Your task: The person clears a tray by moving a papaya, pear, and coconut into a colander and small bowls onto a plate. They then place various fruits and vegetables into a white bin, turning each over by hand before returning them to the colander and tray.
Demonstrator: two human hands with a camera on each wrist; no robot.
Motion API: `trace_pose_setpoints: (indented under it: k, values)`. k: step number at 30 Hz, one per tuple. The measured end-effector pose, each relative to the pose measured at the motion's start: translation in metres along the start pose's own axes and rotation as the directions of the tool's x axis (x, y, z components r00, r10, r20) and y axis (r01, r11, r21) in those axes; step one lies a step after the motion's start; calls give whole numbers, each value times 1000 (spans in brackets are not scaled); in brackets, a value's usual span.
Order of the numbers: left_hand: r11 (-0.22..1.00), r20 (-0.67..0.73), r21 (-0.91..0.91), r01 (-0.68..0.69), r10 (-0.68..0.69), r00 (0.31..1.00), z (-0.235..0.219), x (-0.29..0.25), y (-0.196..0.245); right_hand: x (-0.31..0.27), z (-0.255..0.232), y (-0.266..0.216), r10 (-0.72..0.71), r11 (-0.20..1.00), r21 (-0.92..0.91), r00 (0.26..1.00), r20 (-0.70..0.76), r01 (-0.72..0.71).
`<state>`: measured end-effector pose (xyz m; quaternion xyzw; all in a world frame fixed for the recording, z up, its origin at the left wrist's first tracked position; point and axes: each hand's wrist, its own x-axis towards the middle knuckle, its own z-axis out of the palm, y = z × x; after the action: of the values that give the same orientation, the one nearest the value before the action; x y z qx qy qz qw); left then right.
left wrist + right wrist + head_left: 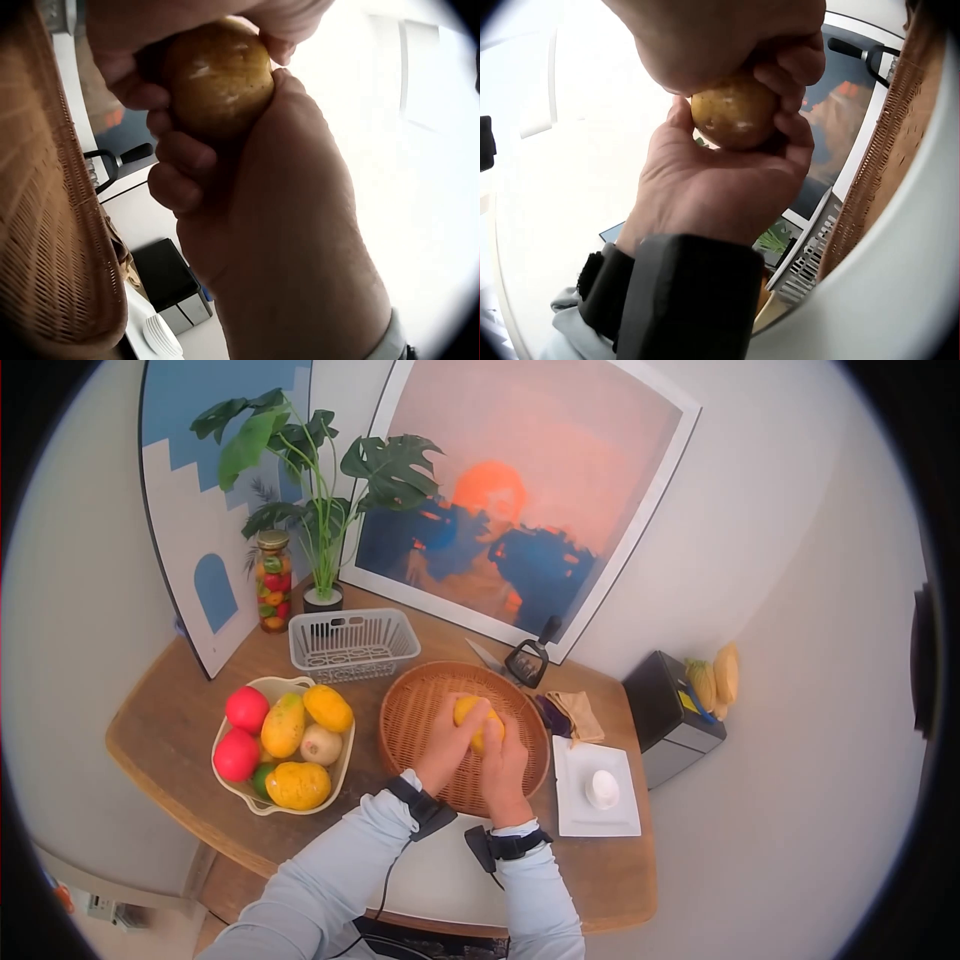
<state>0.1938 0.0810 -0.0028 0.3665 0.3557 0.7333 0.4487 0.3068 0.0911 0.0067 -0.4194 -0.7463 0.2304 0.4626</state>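
One table (168,725) bears one round basket (404,722); over it, left hand (446,746) and right hand (504,768) grip one yellow fruit (223,84).

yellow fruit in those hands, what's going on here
A person holds what looks like a yellow fruit above a round wicker tray, with the fingers of both the left hand and the right hand curled around it. To the left stands a cream handled bowl filled with red, yellow and other produce. A grey plastic basket sits behind, and a square white plate lies on the right.
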Motion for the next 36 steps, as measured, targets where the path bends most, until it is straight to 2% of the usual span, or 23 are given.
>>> trace_pose_setpoints:
  k: [1, 4, 5, 7, 9, 10, 13, 15, 16, 17, 19, 22, 24, 25, 27, 28, 29, 31, 34, 36]
  values:
    - [995, 22, 62, -81, 80, 997, 3, 0, -4, 1, -2, 1, 137, 990, 33, 990, 38, -139]
    - [990, -9, -131, -53, 53, 999, 10, 1, -10, 3, -12, -6, 250, 962, -147, 961, 119, -232]
    - [977, 26, -212, -3, 9, 1000, 9, 0, -8, 3, -12, -9, 130, 977, -181, 989, 76, -115]
    - [927, 105, -360, 107, -73, 992, 7, -1, -2, 3, -13, -11, -116, 958, -264, 993, 4, 113]
    - [998, 182, -20, -55, 58, 982, 4, 1, 0, 6, -2, 2, -203, 975, -112, 975, -91, 193]
    - [978, 235, 146, -149, 112, 966, 3, 1, 1, 8, 2, 7, -242, 970, -38, 960, -140, 239]
    - [961, 163, 205, -183, 151, 975, 6, -1, -1, 7, -6, 13, -66, 978, 197, 997, -28, 71]
    - [999, 93, 37, 20, -24, 995, 4, 5, -25, 7, -8, 10, -45, 974, 218, 997, -68, 58]
    - [991, 71, -50, 121, -117, 991, 7, 6, -21, 7, -10, 7, -32, 972, 229, 995, -91, 52]
    - [961, 169, -90, 262, -244, 955, 4, 5, -16, 7, -11, 2, -107, 975, 178, 986, -128, 129]
    - [833, 365, -126, 538, -466, 806, -5, -1, 7, 7, -14, -5, -252, 961, 65, 949, -187, 268]
    - [872, 66, 5, 489, -488, 870, 17, -13, 31, 8, -14, 7, -166, 982, 61, 972, -169, 179]
    - [956, 82, 222, 192, -215, 973, 15, -13, 19, 10, -17, 14, 65, 973, 230, 988, -140, -31]
    - [946, 117, 321, 31, -72, 990, 13, -12, 10, 10, -18, 17, 176, 942, 309, 978, -113, -134]
    - [960, 76, 276, -37, 17, 997, 9, -4, -11, 10, -17, 24, 166, 950, 287, 978, -125, -124]
    - [965, 52, 253, -74, 62, 997, 11, -3, -8, 11, -18, 20, 158, 954, 275, 979, -129, -118]
    - [978, 18, 191, 79, -84, 996, 9, -3, -4, 11, -18, 14, -16, 990, 134, 985, -171, 39]
    - [925, -23, 56, 375, -374, 927, 4, -4, 9, 8, -14, -6, -364, 927, -161, 915, -177, 338]
    - [985, -30, 41, 167, -166, 986, -2, 5, -14, 3, -13, -18, -275, 953, -173, 950, -150, 248]
    - [962, 21, 265, -65, 62, 998, 2, -2, -12, 4, -13, -10, 6, 994, 110, 988, -152, 11]
